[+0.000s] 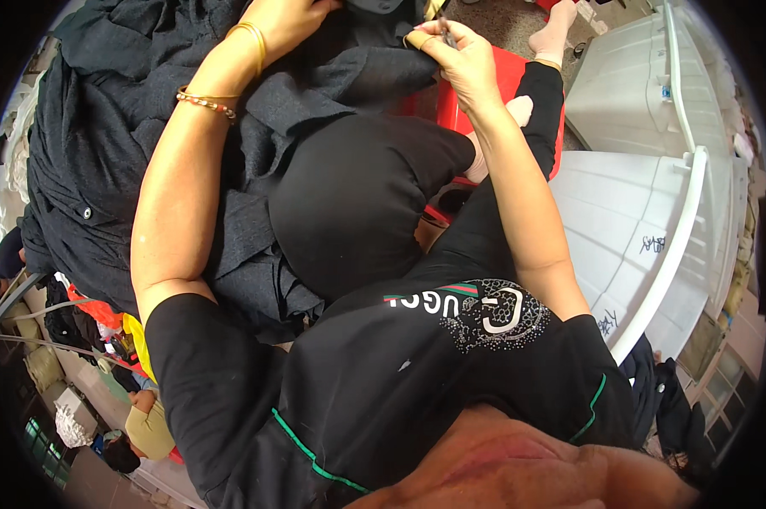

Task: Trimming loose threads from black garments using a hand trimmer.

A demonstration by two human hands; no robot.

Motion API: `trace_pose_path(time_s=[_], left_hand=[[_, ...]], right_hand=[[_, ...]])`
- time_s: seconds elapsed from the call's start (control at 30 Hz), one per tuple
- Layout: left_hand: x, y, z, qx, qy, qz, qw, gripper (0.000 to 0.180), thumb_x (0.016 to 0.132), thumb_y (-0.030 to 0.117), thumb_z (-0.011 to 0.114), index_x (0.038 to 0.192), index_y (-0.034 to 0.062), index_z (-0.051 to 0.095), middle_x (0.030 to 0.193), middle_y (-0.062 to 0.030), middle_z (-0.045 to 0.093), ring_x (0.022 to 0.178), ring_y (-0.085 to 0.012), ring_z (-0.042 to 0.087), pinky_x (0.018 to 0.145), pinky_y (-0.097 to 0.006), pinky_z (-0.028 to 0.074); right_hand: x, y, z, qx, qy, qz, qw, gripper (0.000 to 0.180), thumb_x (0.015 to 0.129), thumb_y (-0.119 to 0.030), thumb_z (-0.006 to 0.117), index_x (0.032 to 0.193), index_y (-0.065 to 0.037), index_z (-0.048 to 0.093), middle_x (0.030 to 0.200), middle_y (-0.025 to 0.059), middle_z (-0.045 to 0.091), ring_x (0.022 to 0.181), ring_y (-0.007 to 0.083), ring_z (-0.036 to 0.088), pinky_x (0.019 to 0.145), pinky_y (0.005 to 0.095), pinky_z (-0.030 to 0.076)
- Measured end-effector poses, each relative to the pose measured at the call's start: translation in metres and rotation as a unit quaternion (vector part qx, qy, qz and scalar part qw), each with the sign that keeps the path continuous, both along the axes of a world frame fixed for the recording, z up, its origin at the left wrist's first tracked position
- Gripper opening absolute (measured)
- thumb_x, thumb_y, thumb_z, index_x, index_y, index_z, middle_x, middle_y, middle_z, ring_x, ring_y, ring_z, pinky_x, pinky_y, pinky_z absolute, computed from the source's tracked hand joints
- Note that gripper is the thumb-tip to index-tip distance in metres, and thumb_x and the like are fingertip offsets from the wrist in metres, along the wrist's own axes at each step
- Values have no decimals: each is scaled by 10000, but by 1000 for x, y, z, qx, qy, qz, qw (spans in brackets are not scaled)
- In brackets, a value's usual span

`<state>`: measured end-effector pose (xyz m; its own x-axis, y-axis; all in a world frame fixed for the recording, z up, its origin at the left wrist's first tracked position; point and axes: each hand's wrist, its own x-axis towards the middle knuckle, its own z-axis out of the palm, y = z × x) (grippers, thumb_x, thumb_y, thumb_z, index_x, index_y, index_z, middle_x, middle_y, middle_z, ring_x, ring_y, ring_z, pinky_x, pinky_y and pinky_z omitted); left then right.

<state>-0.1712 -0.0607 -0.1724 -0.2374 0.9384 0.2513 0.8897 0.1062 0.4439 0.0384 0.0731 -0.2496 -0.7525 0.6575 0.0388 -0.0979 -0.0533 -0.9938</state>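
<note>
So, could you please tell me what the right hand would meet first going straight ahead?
The right hand would likely meet the dark grey cloth first, though depth there is unclear.

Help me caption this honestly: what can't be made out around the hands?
All in the head view:
Left hand: partly cut off by the top edge.
Dark object: too small to identify, partly covered by the right hand.
Dark cloth: far end cut off by the top edge.
</note>
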Motion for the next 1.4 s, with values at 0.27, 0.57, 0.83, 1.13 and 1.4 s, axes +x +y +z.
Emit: trace_pose_path(time_s=[0.27, 0.57, 0.83, 1.13, 1.4], left_hand=[[-10, 1, 20, -10, -519, -3, 855, 92, 955, 138, 622, 874, 96, 615, 809, 82, 547, 736, -37, 466, 689, -201, 376], [-17, 1, 17, 38, -647, -175, 742, 161, 934, 144, 645, 1022, 22, 703, 977, -18, 696, 919, -110, 622, 865, -230, 459], [-40, -5, -3, -33, -547, -15, 836, 278, 950, 224, 656, 1135, 25, 712, 1124, -36, 712, 1100, -119, 627, 1037, -260, 415], [-41, -1, -9, -12, -562, -1, 827, 254, 951, 198, 643, 1119, 23, 717, 1120, -49, 716, 1084, -128, 635, 1036, -272, 422], [-22, 2, 4, 54, -648, -138, 747, 164, 903, 130, 663, 991, 14, 739, 965, -57, 737, 875, -141, 666, 856, -264, 498]], right_hand=[[-14, 26, 4, 33, 31, -58, 997, 247, 845, -121, 769, 1045, -46, 644, 754, -59, 590, 523, -12, 405, 449, 179, 267], [22, 83, 35, -42, 69, -4, 997, 208, 923, -34, 612, 1125, 12, 632, 651, -59, 458, 442, 3, 305, 414, 177, 224], [1, 60, 37, 78, 47, -42, 995, 225, 904, -61, 688, 1121, -18, 647, 746, -65, 555, 591, 28, 495, 523, 186, 393], [-11, -7, 80, 454, 51, -78, 886, 338, 930, -182, 682, 1216, -20, 606, 915, 99, 647, 755, 156, 624, 686, 275, 502], [-53, -7, 67, 468, 328, -76, 817, 373, 795, -89, 772, 1158, -52, 692, 803, 91, 575, 659, 213, 580, 603, 307, 465]])
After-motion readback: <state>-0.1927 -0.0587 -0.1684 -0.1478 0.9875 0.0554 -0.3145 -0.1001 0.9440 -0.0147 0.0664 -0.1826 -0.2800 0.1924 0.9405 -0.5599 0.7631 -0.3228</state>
